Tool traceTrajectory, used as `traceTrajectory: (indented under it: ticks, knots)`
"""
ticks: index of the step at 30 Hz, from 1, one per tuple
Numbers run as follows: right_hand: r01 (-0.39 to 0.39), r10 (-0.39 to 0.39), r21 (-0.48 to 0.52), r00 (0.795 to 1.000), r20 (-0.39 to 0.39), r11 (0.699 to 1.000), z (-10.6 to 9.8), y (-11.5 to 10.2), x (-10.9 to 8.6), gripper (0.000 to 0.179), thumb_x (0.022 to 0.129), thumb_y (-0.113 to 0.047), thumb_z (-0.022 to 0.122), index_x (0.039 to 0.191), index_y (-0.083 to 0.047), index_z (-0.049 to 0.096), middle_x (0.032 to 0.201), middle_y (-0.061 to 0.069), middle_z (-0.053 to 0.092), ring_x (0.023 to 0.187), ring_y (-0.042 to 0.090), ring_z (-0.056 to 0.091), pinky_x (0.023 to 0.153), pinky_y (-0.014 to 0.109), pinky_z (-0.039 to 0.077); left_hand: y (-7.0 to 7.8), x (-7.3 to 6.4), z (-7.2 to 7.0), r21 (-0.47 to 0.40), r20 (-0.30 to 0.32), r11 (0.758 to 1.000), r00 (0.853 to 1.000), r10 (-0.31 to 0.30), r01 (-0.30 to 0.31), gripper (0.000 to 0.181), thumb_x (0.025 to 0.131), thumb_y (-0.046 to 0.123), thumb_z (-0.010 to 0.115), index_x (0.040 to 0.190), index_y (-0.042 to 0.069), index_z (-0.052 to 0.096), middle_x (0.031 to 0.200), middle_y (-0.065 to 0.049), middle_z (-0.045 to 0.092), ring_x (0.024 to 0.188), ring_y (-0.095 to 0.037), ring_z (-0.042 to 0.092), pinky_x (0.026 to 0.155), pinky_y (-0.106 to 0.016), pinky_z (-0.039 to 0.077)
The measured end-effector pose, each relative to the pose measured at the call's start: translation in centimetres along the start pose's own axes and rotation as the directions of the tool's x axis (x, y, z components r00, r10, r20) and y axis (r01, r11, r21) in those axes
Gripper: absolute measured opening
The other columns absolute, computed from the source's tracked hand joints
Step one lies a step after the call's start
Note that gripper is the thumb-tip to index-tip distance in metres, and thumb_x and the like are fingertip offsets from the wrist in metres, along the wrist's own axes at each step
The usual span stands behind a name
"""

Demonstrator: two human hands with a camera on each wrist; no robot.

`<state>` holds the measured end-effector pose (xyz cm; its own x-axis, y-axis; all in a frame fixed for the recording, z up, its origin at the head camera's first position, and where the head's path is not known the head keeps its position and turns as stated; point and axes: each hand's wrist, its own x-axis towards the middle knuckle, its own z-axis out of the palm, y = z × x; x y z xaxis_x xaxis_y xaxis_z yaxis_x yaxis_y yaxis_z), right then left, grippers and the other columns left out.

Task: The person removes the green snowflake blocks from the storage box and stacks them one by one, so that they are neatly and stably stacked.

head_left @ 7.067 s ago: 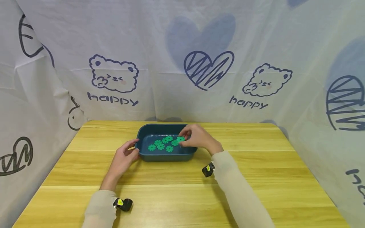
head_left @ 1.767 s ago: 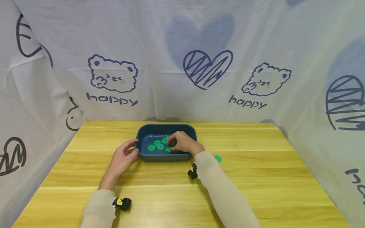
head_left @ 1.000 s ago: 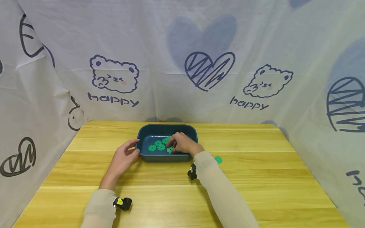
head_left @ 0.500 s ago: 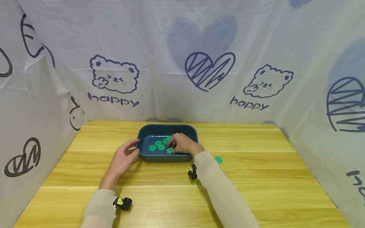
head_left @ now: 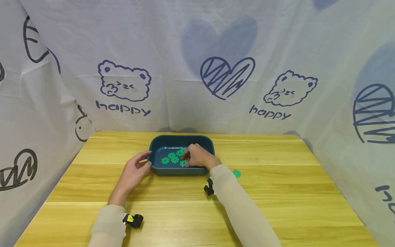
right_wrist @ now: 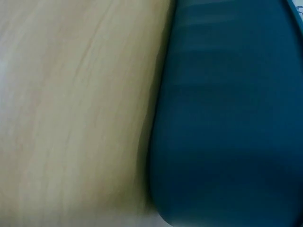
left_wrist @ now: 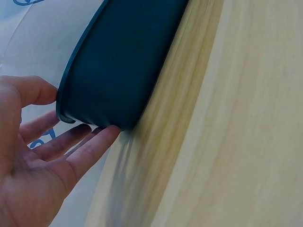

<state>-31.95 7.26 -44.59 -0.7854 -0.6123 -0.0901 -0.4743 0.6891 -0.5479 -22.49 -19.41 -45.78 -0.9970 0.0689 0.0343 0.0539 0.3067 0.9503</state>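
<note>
A dark blue plastic bin [head_left: 182,171] stands near the table's back, with several green notched interlocking discs [head_left: 165,160] on its floor. Against the bin's left end rests my left hand [head_left: 134,169]; in the left wrist view its thumb meets the rim, and extended fingers [left_wrist: 97,146] touch the outer wall below. My right hand [head_left: 199,156] reaches inside over the right part of the bin, fingers bent, thumb and fingertips at the edges of one green disc [head_left: 183,163]. The knuckles hide some of the bin's floor. The right wrist view has only bin wall [right_wrist: 227,118] and tabletop.
Another green disc [head_left: 236,173] lies on the wooden table [head_left: 179,212], right of the bin beside the right sleeve. A printed white cloth [head_left: 176,103] hangs behind the table and along both sides. Each wrist wears a small black camera [head_left: 133,220].
Since the first frame, my right hand has shifted left within the bin, and a disc now lies on the table at right. Over the last second the hands barely move. The left hand stays put.
</note>
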Motion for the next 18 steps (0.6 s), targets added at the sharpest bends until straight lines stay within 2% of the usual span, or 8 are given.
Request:
traceTrajectory:
  ticks: [7,11,18]
  knots:
    - [0.035,-0.031,0.052,0.997,-0.074,0.998,-0.8,-0.2,-0.9,0.022,0.086,-0.013,0.084,0.108,-0.008,0.08,0.096,0.004,0.077,0.08,0.008,0.066,0.076,0.022,0.058,-0.2,0.0,0.2,-0.012,-0.005,1.0,1.0,0.004,-0.004,0.046,0.105,0.008,0.055,0.15,0.001,0.048,0.155,-0.027,0.048,0.132,-0.044,0.06,0.094,-0.031,0.062]
    - [0.056,-0.05,0.043,0.992,-0.113,0.998,-1.6,-0.6,-1.8,0.024,0.085,-0.015,0.083,0.108,-0.009,0.08,0.099,0.005,0.078,0.083,0.01,0.067,0.078,0.023,0.059,-0.2,0.0,0.2,-0.015,-0.007,1.0,1.0,0.005,-0.005,0.046,0.105,0.008,0.054,0.15,0.001,0.048,0.154,-0.027,0.048,0.131,-0.044,0.059,0.094,-0.033,0.062]
    - [0.036,-0.03,0.032,0.985,-0.173,0.999,-2.9,-1.2,-3.8,0.026,0.085,-0.017,0.083,0.11,-0.009,0.079,0.105,0.004,0.077,0.09,0.015,0.068,0.081,0.026,0.06,-0.2,0.0,0.2,-0.009,-0.01,1.0,1.0,0.004,-0.004,0.046,0.105,0.008,0.054,0.15,0.001,0.048,0.155,-0.027,0.048,0.132,-0.044,0.059,0.093,-0.028,0.062]
